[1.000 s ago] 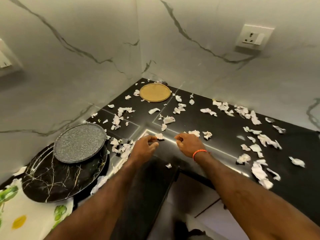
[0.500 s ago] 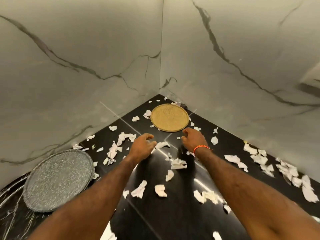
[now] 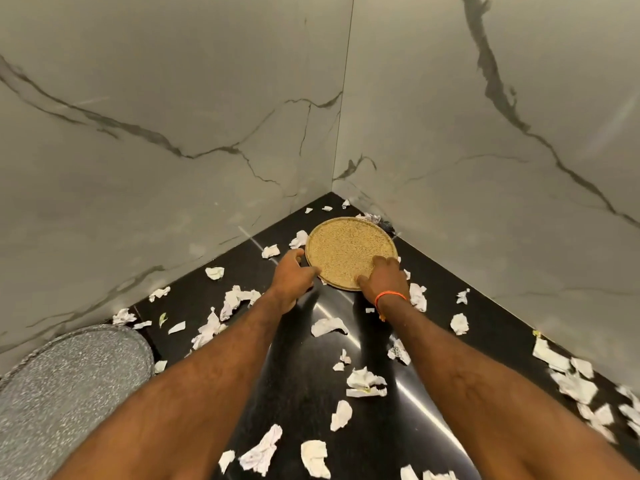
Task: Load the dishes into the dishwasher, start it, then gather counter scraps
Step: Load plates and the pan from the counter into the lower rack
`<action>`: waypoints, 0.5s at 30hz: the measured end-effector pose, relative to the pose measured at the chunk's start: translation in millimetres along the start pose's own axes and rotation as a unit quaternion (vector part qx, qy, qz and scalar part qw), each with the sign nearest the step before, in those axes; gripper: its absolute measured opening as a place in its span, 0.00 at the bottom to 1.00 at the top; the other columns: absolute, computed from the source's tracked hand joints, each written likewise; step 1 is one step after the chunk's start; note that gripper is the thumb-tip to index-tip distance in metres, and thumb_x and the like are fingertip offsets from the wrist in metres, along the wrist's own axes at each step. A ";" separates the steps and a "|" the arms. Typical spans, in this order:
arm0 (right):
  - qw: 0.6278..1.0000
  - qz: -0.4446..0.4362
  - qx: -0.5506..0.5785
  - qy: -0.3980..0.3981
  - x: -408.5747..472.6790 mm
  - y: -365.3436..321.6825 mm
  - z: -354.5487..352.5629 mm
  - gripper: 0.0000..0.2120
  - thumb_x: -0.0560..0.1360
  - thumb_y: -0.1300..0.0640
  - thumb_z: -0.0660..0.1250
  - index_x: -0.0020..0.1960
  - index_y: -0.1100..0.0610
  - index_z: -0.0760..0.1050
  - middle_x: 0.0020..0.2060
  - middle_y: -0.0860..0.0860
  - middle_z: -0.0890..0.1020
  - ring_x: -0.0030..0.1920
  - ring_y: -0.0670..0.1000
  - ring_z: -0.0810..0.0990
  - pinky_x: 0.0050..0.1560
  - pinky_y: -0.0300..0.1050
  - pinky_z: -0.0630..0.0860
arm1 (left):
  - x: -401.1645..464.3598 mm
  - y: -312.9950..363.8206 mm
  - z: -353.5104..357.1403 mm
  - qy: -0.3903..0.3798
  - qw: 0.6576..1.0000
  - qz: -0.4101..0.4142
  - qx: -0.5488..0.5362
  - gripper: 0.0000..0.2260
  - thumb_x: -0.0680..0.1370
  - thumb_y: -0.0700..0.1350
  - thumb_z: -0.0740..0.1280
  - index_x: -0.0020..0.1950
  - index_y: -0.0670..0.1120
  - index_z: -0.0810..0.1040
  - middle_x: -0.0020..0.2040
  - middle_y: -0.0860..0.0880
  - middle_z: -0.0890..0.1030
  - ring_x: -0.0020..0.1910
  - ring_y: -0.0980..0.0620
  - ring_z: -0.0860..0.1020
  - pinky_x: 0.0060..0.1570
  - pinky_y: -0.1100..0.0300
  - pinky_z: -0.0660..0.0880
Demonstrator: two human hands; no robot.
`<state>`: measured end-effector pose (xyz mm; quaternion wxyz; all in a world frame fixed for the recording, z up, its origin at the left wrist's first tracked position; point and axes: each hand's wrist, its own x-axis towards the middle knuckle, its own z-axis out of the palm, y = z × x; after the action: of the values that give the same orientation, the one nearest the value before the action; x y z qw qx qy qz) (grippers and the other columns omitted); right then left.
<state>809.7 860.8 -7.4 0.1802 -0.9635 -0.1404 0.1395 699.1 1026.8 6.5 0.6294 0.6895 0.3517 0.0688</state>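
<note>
hands (image 3: 341, 277) on gold plate (image 3: 348, 249)

Single view, head-worn, wide-angle. Looks forward and steeply down over both forearms into the corner where two marble walls (image 3: 207, 98) meet a black countertop (image 3: 304, 375). Close range: forearms fill the lower frame; the gold plate (image 3: 346, 247) in the corner sits mid-frame. Straight wall edges bow toward the margins.
</note>
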 end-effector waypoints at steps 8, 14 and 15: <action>0.997 -0.021 0.060 0.043 -31.6 19.2 9.5 0.30 0.74 0.42 0.72 0.73 0.51 0.70 0.72 0.53 0.66 0.69 0.59 0.66 0.70 0.55 0.67 | 1.7 8.0 3.4 0.010 0.985 -0.099 -0.142 0.30 0.78 0.35 0.71 0.77 0.41 0.63 0.43 0.42 0.79 0.35 0.51 0.75 0.34 0.58 0.74; 0.983 -0.012 0.172 0.056 -58.8 31.0 10.6 0.47 0.68 0.45 0.79 0.78 0.54 0.58 0.77 0.49 0.55 0.75 0.55 0.61 0.77 0.55 0.60 | -31.5 11.1 -5.1 0.031 0.992 -0.062 -0.105 0.07 0.81 0.39 0.67 0.59 0.42 0.79 0.51 0.44 0.83 0.45 0.50 0.82 0.34 0.59 0.78; 0.982 -0.014 0.183 0.052 -64.0 30.6 8.3 0.48 0.67 0.46 0.80 0.78 0.55 0.57 0.77 0.50 0.55 0.75 0.55 0.60 0.77 0.55 0.60 | -38.9 10.8 -5.7 0.026 0.989 -0.058 -0.132 0.06 0.82 0.38 0.66 0.58 0.42 0.78 0.53 0.43 0.83 0.49 0.47 0.84 0.36 0.57 0.81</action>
<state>754.8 815.4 -12.7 0.3620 -0.9183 -0.1162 0.1104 671.4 1009.7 31.1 0.7083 0.5771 0.3952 0.0955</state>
